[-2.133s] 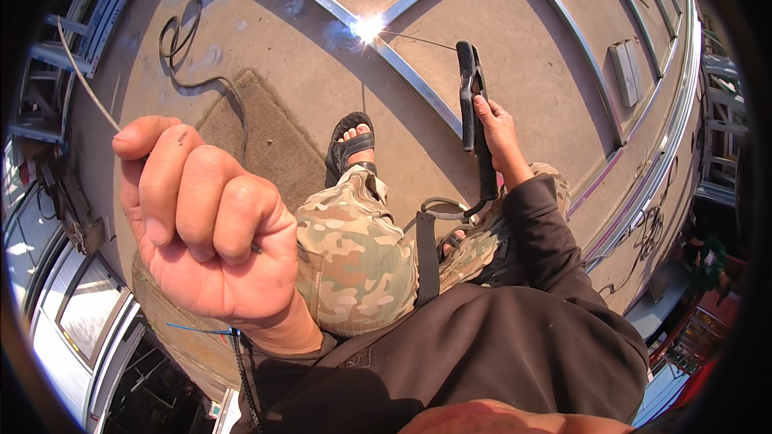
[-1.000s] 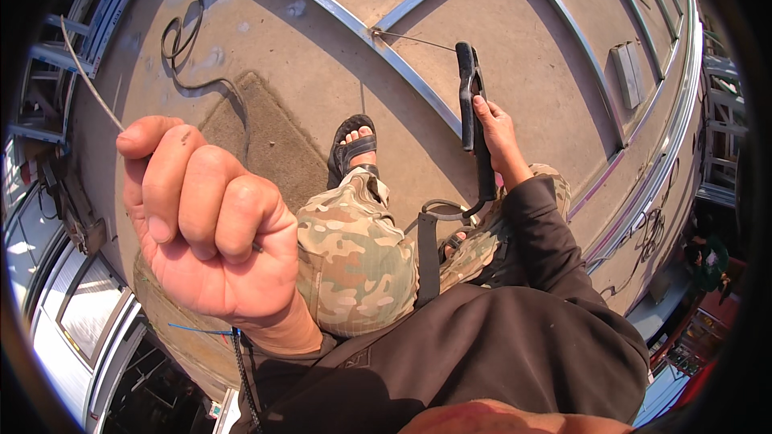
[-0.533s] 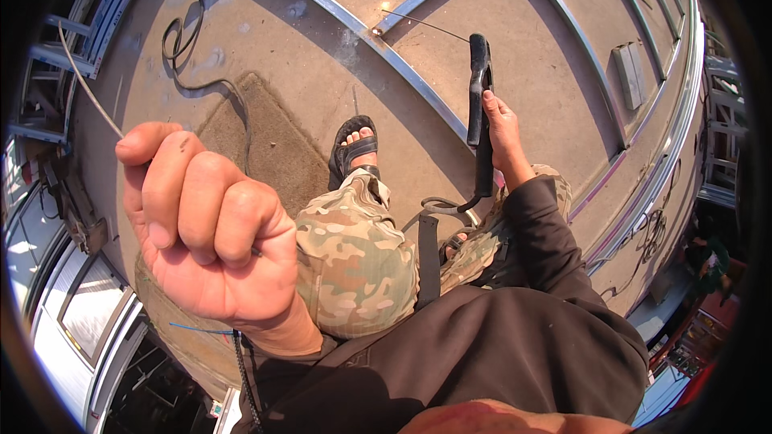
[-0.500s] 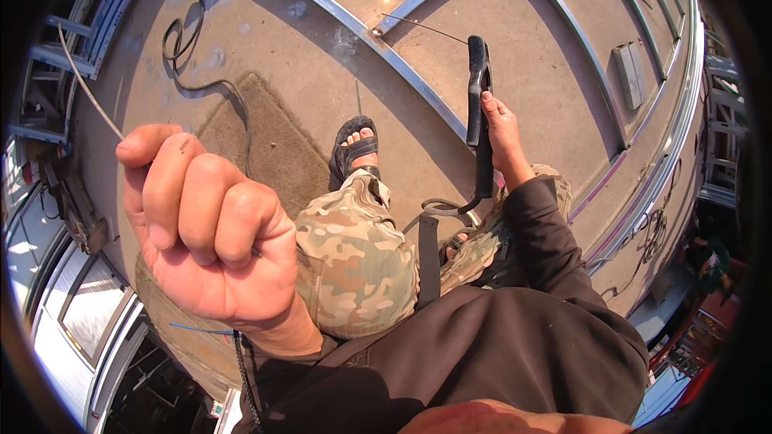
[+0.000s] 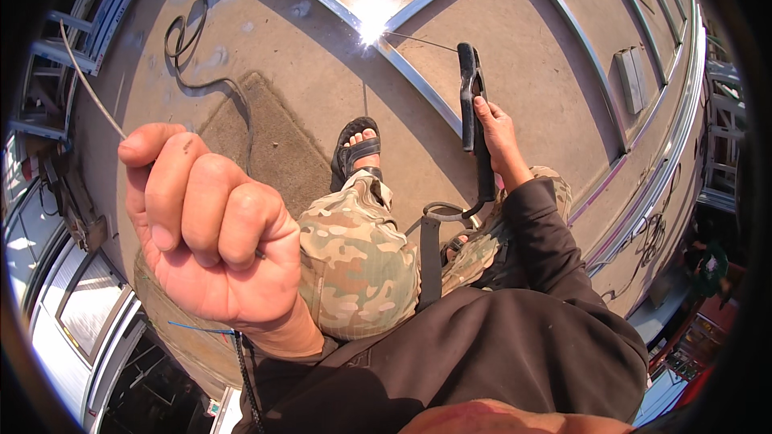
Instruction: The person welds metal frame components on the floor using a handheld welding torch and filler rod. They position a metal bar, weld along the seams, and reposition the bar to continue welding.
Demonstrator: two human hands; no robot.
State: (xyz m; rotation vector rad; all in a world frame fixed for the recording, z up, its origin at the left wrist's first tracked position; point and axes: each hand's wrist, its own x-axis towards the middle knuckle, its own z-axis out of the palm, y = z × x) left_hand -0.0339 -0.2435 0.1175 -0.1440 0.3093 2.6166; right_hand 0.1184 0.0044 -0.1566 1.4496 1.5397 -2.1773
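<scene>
My right hand [image 5: 500, 138] is closed round the handle of a black electrode holder [image 5: 485, 165]. A thin welding rod [image 5: 422, 38] sticks out from its jaws toward the left. The rod's tip meets a bright white arc [image 5: 371, 30] at the joint where two metal bars of a frame [image 5: 426, 90] come together. My left hand [image 5: 213, 221], raised close at the left, is curled into a fist round a second, pale welding rod [image 5: 90, 90]. That rod slants up and left out of the fist, and its other end peeks out by the palm.
A black cable [image 5: 229, 82] winds over the concrete floor [image 5: 314, 72] at the upper left. Below it lies a brown mat [image 5: 257, 128], beside my sandalled foot [image 5: 359, 149]. Grey rectangular blocks [image 5: 630, 80] rest by the frame at right. Stacked metal profiles [image 5: 121, 0] stand at the far left.
An arc has flared up at the rod tip, where only a small glow showed before. My right hand and the electrode holder have shifted slightly left. My left hand has barely moved.
</scene>
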